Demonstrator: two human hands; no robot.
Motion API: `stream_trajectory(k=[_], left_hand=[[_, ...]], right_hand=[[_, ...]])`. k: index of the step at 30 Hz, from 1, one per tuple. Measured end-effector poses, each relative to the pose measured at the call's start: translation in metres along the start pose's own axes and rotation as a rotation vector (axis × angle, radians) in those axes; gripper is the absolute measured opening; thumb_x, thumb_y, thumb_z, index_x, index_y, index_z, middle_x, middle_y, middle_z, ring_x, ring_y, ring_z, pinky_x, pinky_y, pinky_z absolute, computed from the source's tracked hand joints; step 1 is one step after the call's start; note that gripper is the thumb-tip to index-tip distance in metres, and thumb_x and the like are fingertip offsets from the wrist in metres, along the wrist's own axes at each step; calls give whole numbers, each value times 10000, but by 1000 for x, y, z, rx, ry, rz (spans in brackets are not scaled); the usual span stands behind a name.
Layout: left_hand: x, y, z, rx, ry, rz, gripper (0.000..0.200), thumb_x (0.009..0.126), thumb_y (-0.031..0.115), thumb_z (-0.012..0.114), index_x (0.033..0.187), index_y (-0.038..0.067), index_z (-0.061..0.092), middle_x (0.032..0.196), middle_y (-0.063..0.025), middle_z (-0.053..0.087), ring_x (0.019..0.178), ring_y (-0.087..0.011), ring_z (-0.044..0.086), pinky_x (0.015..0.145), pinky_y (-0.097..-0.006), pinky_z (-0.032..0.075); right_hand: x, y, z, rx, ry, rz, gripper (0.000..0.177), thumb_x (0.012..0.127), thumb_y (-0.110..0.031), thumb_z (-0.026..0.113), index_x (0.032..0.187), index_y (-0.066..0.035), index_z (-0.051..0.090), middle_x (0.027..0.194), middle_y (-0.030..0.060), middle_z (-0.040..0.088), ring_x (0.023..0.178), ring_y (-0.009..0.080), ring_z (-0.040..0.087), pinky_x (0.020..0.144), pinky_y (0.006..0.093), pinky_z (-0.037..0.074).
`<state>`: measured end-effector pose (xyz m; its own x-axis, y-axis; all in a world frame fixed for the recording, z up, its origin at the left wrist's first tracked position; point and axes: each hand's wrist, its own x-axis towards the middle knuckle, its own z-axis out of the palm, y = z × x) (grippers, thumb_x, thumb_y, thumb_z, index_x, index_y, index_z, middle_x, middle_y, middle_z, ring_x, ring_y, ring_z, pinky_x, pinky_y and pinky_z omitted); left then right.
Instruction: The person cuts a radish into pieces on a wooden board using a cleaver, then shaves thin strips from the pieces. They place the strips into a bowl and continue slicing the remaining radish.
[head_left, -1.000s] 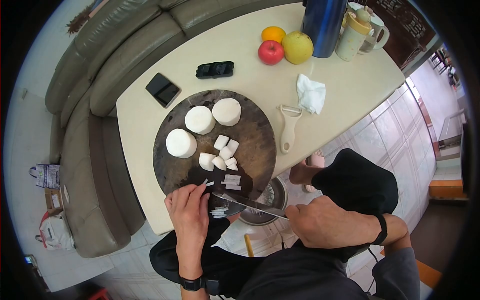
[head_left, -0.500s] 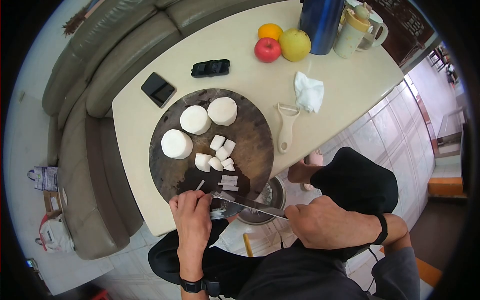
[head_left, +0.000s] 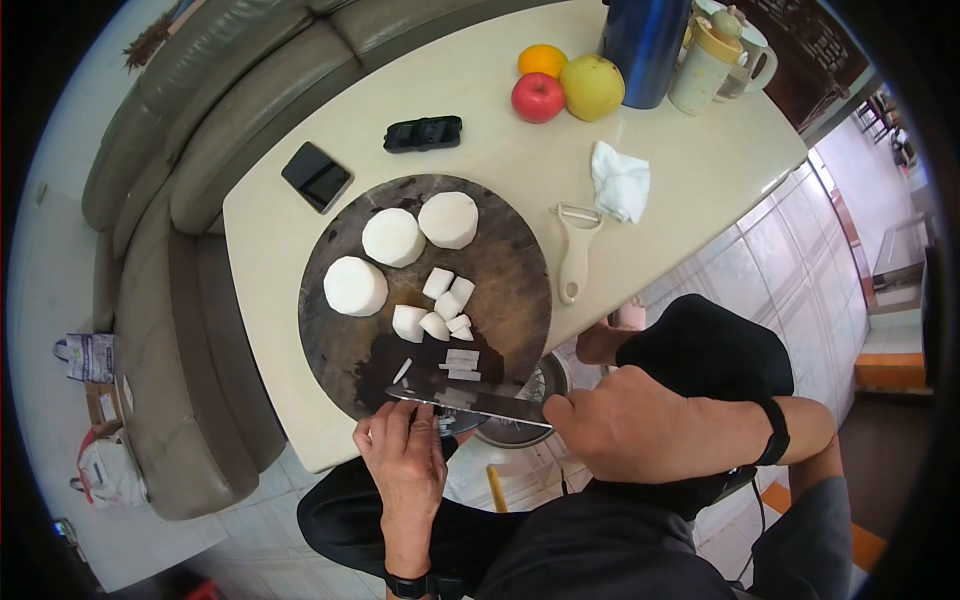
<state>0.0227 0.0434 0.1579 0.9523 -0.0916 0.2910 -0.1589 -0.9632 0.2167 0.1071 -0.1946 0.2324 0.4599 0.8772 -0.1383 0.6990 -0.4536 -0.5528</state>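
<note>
My right hand is closed round the handle of a kitchen knife. Its wide blade points left, across the front of a round dark cutting board. Curled at the board's near edge, my left hand has its fingertips just below the blade, pressing on thin white radish slices that are partly hidden. Behind the blade lie small flat strips and one loose sliver. Several radish chunks sit mid-board, with three thick peeled radish rounds farther back.
A peeler and a crumpled white cloth lie right of the board. Behind it are a phone, a black object, fruit and a blue flask. A metal basin stands below the table edge.
The knife has lifted and moved slightly left, its tip now over the board past my left fingertips. My left hand has shifted right and down; my right hand has moved up and left.
</note>
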Motion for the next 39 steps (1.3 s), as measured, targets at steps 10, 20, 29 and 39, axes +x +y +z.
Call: stream_trajectory(k=[10,20,29,39], left_hand=[[-1,2,-1,-93,-38,-89,273,691,-46,681,962,-30,662,996,-139,597,985,-333,543,876,-448,381],[-11,-4,6,-62,-44,-70,344,613,-15,699,952,-15,643,1074,-137,569,1048,-343,523,896,-500,366],[-7,0,5,-57,-41,-80,292,680,-27,666,971,-17,654,1061,-159,574,1020,-375,523,877,-474,375],[-10,-1,8,-75,-12,-95,269,657,-26,682,922,-19,635,1001,-147,582,1006,-359,532,891,-503,364]], right_hand=[[19,0,-1,-59,-74,-38,190,679,-52,640,816,56,565,686,186,629,644,311,668,524,393,522],[31,4,-1,-85,-146,-147,237,677,-47,613,816,115,509,640,166,565,541,284,626,430,368,484],[57,6,20,90,-77,-254,221,667,-42,638,785,117,539,682,188,571,619,277,641,471,355,505],[42,5,9,14,-29,-162,204,687,-43,610,794,104,516,630,182,582,525,284,625,433,357,483]])
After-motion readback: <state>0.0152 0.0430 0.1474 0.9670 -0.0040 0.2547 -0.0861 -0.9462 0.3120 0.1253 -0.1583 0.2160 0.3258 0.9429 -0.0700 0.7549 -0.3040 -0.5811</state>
